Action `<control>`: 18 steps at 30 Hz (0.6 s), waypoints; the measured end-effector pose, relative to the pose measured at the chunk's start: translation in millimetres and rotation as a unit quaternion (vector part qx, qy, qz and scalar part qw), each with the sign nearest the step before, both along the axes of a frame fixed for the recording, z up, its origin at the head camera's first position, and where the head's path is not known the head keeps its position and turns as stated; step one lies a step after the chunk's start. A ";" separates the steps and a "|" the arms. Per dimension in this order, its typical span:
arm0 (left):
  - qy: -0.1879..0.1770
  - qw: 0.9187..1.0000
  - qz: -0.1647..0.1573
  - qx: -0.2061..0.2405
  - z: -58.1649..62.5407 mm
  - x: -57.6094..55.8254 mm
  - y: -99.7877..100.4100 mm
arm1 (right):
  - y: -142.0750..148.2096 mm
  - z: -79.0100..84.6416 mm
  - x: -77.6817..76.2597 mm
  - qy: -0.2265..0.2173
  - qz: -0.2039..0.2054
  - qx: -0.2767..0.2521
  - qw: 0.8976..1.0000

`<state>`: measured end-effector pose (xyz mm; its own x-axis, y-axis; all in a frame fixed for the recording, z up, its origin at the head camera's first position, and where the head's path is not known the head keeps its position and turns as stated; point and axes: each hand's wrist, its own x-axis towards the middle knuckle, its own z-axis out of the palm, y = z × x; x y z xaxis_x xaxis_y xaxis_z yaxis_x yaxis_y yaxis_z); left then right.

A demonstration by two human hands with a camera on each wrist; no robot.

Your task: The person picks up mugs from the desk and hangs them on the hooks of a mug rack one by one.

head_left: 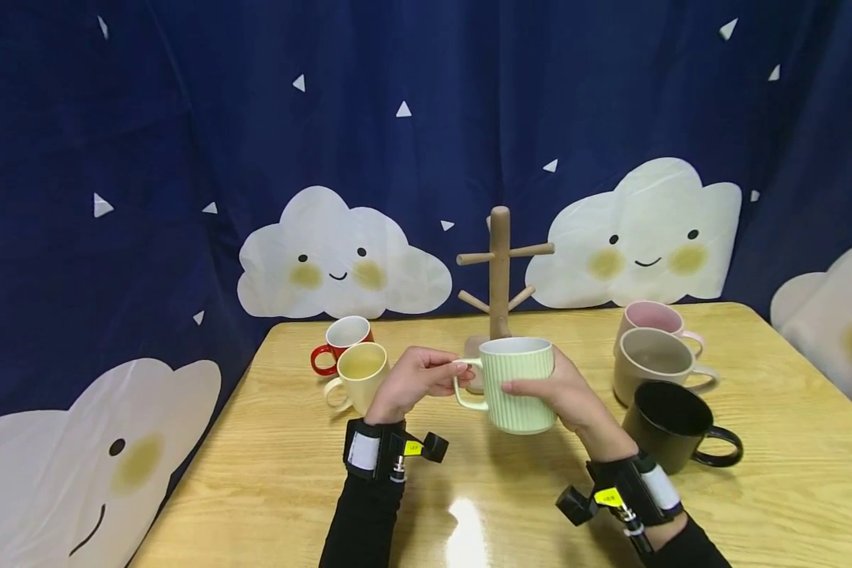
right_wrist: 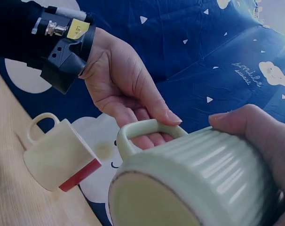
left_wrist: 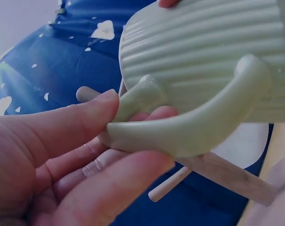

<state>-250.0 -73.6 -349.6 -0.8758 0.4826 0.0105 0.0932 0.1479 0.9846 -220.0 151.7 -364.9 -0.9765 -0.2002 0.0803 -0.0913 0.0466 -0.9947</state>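
Note:
A pale green ribbed mug (head_left: 520,390) is held up over the table in front of the wooden mug tree (head_left: 499,272). My left hand (head_left: 420,377) pinches the top of its handle (left_wrist: 180,134) between thumb and fingers, as the left wrist view shows close up. Around the far side of the mug's body, my right hand (head_left: 564,390) grips with its thumb (right_wrist: 236,115) lying across the ribs. The right wrist view shows the mug tilted with its base toward the camera; most of the right fingers are hidden behind it.
On the left stand a red mug (head_left: 350,334) and a yellow mug (head_left: 364,375). A pink mug (head_left: 651,315), a grey mug (head_left: 649,367) and a black mug (head_left: 663,430) line the right side of the table (head_left: 255,473). A blue curtain (head_left: 397,158) hangs behind.

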 end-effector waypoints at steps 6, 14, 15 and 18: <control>-0.014 1.000 0.009 0.016 1.6 -1.3 0.2 | 7.6 7.4 3.8 0.009 -0.034 0.021 0.999; -0.013 0.996 0.060 0.058 6.4 -4.6 -20.1 | 34.9 20.5 4.0 0.026 -0.054 -0.033 0.998; -0.014 0.996 0.062 0.061 6.0 -5.4 -22.7 | 37.0 20.1 3.1 0.030 -0.057 -0.039 0.997; -0.019 0.995 0.073 0.066 5.1 -6.3 -28.9 | 39.0 12.3 -2.9 0.035 -0.066 -0.059 0.995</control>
<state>-256.3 -102.5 -344.4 -0.9374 0.3468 0.0315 0.0435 0.0267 0.9987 -223.0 190.6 -352.6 -0.9849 -0.0550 0.1640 -0.1610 -0.0546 -0.9854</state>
